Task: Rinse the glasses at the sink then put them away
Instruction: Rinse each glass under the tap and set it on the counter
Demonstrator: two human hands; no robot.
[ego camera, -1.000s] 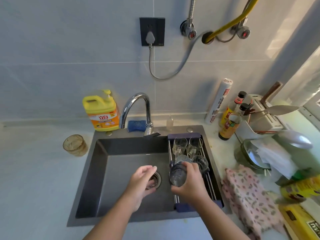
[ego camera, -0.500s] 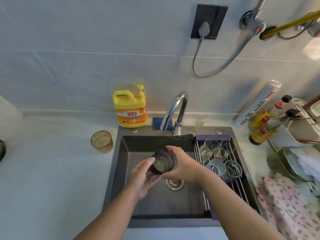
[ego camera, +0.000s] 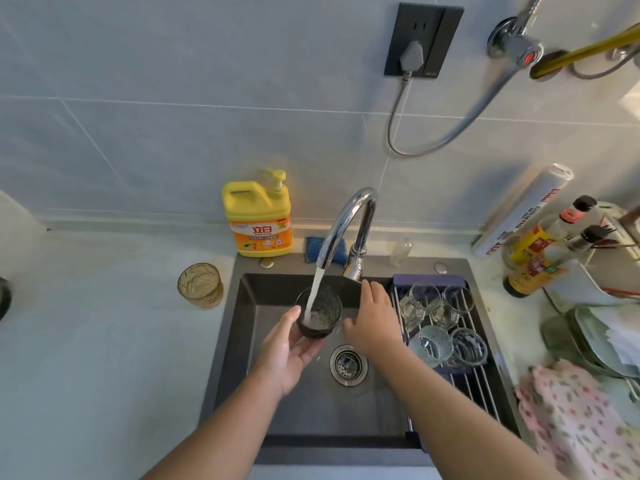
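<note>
Pale tiled wall behind, with a socket (ego camera: 422, 39) above; pale table (ego camera: 104, 341) set with a dark sink (ego camera: 247, 344). A yellow soap jug (ego camera: 258, 216) stands at the sink's rear left corner and an amber glass (ego camera: 201, 285) on the table just left of it. A wire rack (ego camera: 485, 396) spans the right side of the sink and carries clear glasses (ego camera: 433, 344). Sauce bottles (ego camera: 540, 251) and a floral cloth (ego camera: 581, 420) lie to the right. Half a second ago the tap (ego camera: 346, 220) was dry and the right hand carried the dark glass (ego camera: 320, 317). Now water (ego camera: 317, 289) runs into that glass, which is upright over the basin, below the spout. The left hand (ego camera: 291, 355) holds it, thumb on the near left side and fingers (ego camera: 310, 346) curled beneath. The right hand (ego camera: 374, 320) has let go; its fingers (ego camera: 372, 292) are spread and loose, holding nothing, tips near the tap base, thumb just beside the glass. The glass stands apart from the sink's left wall. The basin floor around the drain (ego camera: 348, 365) lies open, bounded on the right by the rack's edge.
</note>
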